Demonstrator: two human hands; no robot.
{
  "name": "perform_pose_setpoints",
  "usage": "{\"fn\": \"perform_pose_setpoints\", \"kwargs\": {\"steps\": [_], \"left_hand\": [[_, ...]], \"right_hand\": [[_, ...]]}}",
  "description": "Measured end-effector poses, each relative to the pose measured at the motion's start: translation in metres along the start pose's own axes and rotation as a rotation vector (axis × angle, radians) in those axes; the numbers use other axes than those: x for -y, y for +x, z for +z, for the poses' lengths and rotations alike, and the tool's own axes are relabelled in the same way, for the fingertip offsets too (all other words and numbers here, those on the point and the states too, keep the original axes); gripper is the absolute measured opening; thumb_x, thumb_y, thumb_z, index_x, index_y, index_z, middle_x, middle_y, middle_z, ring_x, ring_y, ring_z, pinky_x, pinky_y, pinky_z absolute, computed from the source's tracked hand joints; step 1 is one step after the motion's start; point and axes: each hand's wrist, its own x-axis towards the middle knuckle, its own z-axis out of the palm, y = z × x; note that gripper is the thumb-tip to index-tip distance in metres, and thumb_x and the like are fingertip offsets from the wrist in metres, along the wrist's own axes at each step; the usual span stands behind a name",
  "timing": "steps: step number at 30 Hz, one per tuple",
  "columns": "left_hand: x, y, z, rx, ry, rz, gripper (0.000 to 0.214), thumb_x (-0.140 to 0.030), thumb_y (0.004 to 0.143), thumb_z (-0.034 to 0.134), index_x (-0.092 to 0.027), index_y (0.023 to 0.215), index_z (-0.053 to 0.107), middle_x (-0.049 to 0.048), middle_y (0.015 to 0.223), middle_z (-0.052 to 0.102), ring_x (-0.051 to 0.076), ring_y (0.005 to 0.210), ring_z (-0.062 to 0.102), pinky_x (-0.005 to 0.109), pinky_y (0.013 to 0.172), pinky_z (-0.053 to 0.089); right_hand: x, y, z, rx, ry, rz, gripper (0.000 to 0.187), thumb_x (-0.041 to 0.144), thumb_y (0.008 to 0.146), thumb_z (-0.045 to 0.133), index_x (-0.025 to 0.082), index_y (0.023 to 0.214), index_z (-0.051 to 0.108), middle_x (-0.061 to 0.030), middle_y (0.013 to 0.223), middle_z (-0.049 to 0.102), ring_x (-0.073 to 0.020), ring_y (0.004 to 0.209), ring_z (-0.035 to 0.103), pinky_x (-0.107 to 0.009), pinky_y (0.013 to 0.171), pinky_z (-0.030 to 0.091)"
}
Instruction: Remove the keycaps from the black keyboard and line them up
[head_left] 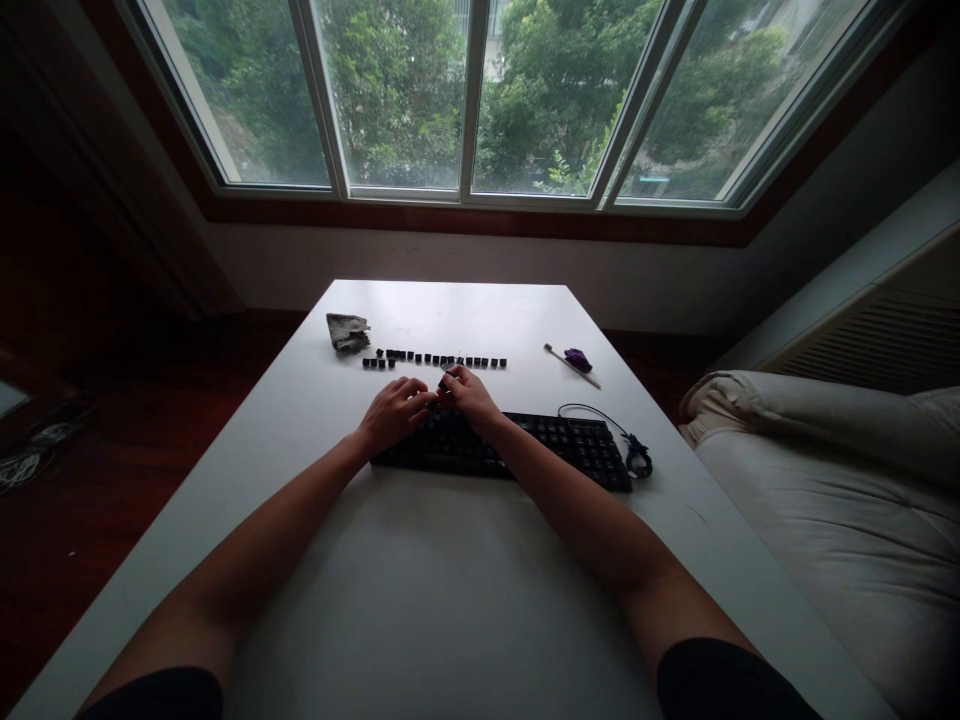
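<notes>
A black keyboard (570, 438) lies across the white table, several of its keys hidden under my hands and right forearm. My right hand (471, 396) is closed over the keyboard's upper edge on a small dark tool with thin wires, which looks like a keycap puller (448, 374). Close beside it, my left hand (395, 410) hovers at the keyboard's left part. Its fingers are bent together near the right fingertips; what they pinch is too small to make out. Beyond the hands, loose black keycaps (409, 356) stand in two rough rows.
A crumpled grey cloth (348, 333) rests at the table's far left. On the right lie a thin brush (571, 366) and a purple bundle (577, 359). The keyboard's coiled cable (638, 458) sits by its right end. A pale sofa (832, 510) flanks the white table (450, 560).
</notes>
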Motion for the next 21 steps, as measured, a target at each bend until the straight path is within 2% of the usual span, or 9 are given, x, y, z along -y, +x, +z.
{"fn": "perform_pose_setpoints", "kwargs": {"steps": [8,16,21], "left_hand": [[0.0002,0.0006,0.0011,0.032,-0.013,0.021,0.021,-0.024,0.095,0.058,-0.025,0.113,0.067,0.0079,0.112,0.063,0.024,0.101,0.056,0.040,0.087,0.048],[0.0027,0.0027,0.0005,0.018,-0.197,-0.007,0.014,-0.031,0.094,0.062,-0.024,0.104,0.069,0.0061,0.106,0.065,0.022,0.099,0.056,0.037,0.088,0.049],[0.0026,0.0036,0.0008,0.014,-0.262,-0.028,0.013,-0.031,0.092,0.065,-0.025,0.102,0.071,0.0059,0.104,0.066,0.022,0.098,0.057,0.038,0.087,0.049]], "right_hand": [[0.0004,-0.0017,-0.0004,0.010,-0.076,0.025,0.018,0.037,0.091,0.059,0.021,0.095,0.051,0.0023,0.073,0.062,-0.0138,0.065,0.066,-0.026,0.058,0.057],[0.0044,-0.0003,0.0013,0.008,-0.129,0.109,0.010,0.028,0.095,0.053,0.020,0.092,0.050,0.0003,0.071,0.065,-0.0132,0.058,0.066,-0.025,0.054,0.057],[0.0083,-0.0021,0.0019,0.005,-0.174,0.097,0.011,0.028,0.096,0.052,0.020,0.090,0.051,-0.0004,0.070,0.065,-0.0132,0.059,0.066,-0.024,0.054,0.057]]}}
